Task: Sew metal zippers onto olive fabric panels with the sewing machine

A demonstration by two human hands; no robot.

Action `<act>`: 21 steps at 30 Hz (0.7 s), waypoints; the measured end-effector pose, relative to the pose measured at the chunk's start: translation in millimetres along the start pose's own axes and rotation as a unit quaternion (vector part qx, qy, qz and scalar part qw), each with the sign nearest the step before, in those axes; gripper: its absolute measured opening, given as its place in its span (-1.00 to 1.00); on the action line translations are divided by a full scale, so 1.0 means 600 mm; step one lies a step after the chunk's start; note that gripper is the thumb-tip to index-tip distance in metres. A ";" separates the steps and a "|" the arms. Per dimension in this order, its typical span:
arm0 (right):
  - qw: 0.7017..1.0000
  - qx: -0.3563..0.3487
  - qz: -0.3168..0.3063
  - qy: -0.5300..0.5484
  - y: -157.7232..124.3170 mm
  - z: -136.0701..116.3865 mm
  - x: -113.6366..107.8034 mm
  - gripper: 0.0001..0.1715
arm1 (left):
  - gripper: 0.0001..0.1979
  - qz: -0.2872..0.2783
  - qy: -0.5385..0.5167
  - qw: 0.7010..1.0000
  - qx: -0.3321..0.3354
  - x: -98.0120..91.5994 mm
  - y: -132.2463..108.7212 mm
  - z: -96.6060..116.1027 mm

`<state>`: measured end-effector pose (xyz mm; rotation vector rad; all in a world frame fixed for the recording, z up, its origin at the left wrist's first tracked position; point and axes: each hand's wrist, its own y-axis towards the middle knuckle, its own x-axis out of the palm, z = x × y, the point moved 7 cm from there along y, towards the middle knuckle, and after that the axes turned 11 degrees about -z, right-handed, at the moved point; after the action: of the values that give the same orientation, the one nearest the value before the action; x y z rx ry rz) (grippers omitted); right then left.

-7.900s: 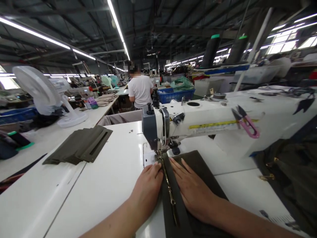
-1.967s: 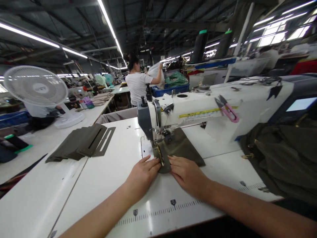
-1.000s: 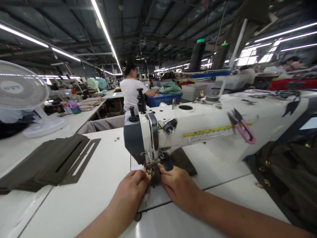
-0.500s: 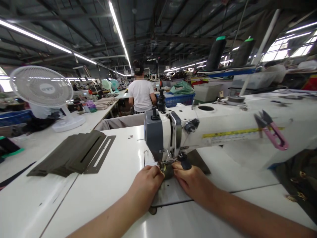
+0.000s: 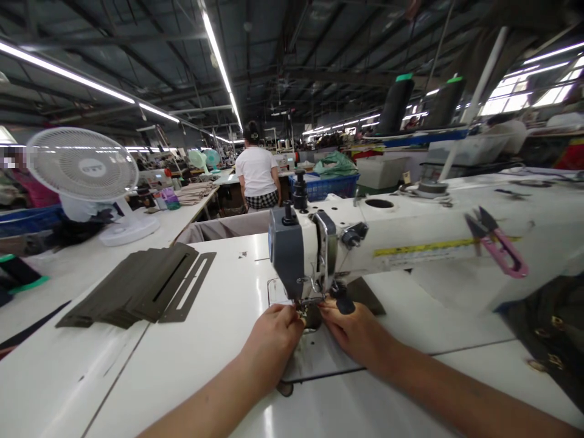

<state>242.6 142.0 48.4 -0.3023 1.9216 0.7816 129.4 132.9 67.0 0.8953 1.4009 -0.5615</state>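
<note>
Under the needle area of a white and grey sewing machine (image 5: 286,249) lies a dark olive piece of fabric (image 5: 367,296). Its far part spreads out to the right behind the machine head, and a small part shows between my hands. My left hand (image 5: 274,337) is closed, its fingertips pinching the near left edge of the fabric close to the presser foot. My right hand (image 5: 356,325) has its fingers pressed together on the fabric's right side, partly behind a black knob (image 5: 345,303). The exact stitching spot is hidden by the fingers and the foot.
Left of the machine a stack of olive slotted panels (image 5: 132,283) lies on the white table (image 5: 219,340). A white fan (image 5: 86,167) stands farther back. Pink-handled thread snips (image 5: 502,246) rest against the machine arm. Ahead, a person (image 5: 258,173) stands near a blue crate (image 5: 326,187).
My hands keep nearly the same place and grip at the foot. The view has shifted slightly. The person ahead has shifted a little left, and another person shows behind the fan.
</note>
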 end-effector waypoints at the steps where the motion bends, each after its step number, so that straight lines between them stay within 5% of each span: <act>1: 1.000 -0.001 0.001 0.002 0.000 -0.001 0.000 -0.69 | -0.90 0.004 -0.001 1.000 0.002 0.000 0.000 0.000; 8: 0.997 0.059 0.001 -0.059 0.007 -0.006 -0.020 -0.79 | -0.91 0.056 -0.033 0.998 0.004 -0.012 -0.005 -0.005; 11: 0.979 0.091 0.014 -0.182 -0.024 -0.032 -0.037 -0.59 | -0.89 0.069 -0.075 0.995 0.000 -0.028 -0.020 0.001; 14: 0.964 0.024 0.038 -0.263 -0.082 -0.089 -0.034 -0.45 | -0.72 0.070 -0.110 0.991 0.015 -0.036 -0.042 0.024; 17: 0.962 -0.041 0.090 -0.256 -0.135 -0.136 -0.024 -0.65 | -0.55 0.057 -0.118 0.988 0.084 -0.030 -0.059 0.064; 21: 0.965 -0.054 0.115 -0.231 -0.142 -0.147 -0.025 -0.57 | -0.49 0.024 -0.117 0.979 0.165 -0.024 -0.059 0.111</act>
<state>231.4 19.2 54.3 0.0425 1.4890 1.0120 138.9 56.8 70.1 1.0858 1.0875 -0.8506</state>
